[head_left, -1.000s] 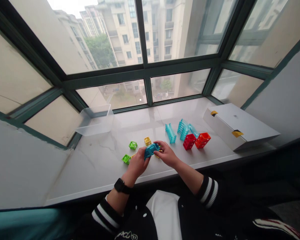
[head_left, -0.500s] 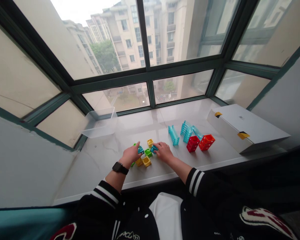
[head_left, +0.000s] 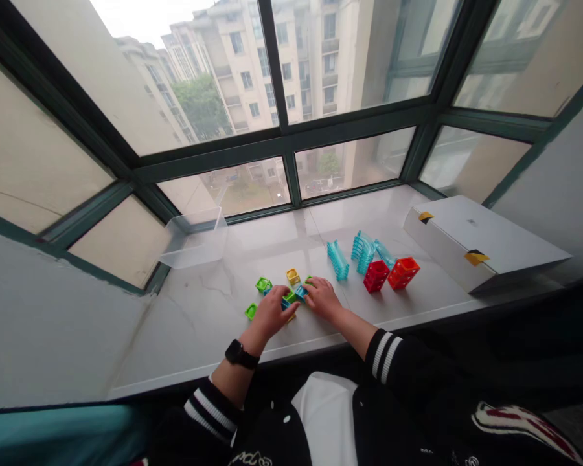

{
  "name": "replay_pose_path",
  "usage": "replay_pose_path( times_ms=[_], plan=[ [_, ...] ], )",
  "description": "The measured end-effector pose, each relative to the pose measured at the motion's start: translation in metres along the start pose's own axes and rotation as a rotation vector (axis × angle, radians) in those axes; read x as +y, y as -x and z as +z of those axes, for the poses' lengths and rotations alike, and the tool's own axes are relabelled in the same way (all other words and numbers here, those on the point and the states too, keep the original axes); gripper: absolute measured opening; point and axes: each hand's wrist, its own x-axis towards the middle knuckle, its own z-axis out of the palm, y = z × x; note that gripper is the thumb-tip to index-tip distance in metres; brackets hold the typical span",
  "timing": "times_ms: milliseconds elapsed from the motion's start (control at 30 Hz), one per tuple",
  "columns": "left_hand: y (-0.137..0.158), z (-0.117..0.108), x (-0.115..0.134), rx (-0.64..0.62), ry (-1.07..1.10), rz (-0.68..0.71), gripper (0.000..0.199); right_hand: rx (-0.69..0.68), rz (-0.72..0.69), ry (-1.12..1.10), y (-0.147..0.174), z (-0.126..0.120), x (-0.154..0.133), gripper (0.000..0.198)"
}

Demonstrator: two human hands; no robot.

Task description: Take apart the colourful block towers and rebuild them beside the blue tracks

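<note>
On the windowsill, my left hand (head_left: 272, 310), wearing a black watch, pinches a blue cube block, mostly hidden by its fingers. It is close against a green cube block (head_left: 289, 296) in the middle. From the other side my right hand (head_left: 322, 299) grips another blue cube block (head_left: 300, 292) beside that green one. A yellow cube block (head_left: 292, 276) sits just behind them. Loose green cube blocks, one behind (head_left: 263, 283) and one left (head_left: 251, 311), lie near my left hand. Another green block shows partly behind my right fingers, and a bit of yellow under my left hand.
To the right stand clear blue track pieces (head_left: 338, 260), a red block tower (head_left: 376, 276) and an orange-red one (head_left: 403, 273). A white box (head_left: 486, 236) with yellow-black tabs is at the far right. A clear plastic bin (head_left: 194, 249) stands at the back left by the window.
My left hand has moved right with the blue block, up to the middle green block, uncovering the green blocks on the left. My right hand has barely moved. The view has shifted slightly.
</note>
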Motion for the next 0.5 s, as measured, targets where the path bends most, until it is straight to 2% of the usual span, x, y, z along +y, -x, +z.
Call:
replay_pose_path(
  times_ms=[67,167,267,333,400,500],
  plan=[
    [0.008,0.022,0.010,-0.036,-0.012,0.146,0.031,0.019,-0.011,-0.021,0.001,-0.002,0.000,0.033],
    [0.022,0.048,0.012,-0.090,-0.096,0.257,0.037,0.100,-0.068,-0.085,0.009,-0.016,0.001,0.031],
    [0.034,0.061,0.003,-0.094,-0.205,0.290,0.046,0.265,-0.170,-0.121,0.022,-0.050,0.008,0.032],
    [0.041,0.064,-0.003,-0.085,-0.255,0.278,0.051,0.380,-0.176,-0.062,0.031,-0.081,0.016,0.032],
    [0.047,0.064,-0.008,-0.073,-0.277,0.253,0.053,0.468,-0.097,0.056,0.038,-0.110,0.029,0.032],
    [0.055,0.059,-0.016,-0.006,-0.278,0.181,0.055,0.470,0.118,0.256,0.046,-0.142,0.050,0.038]
  ],
)
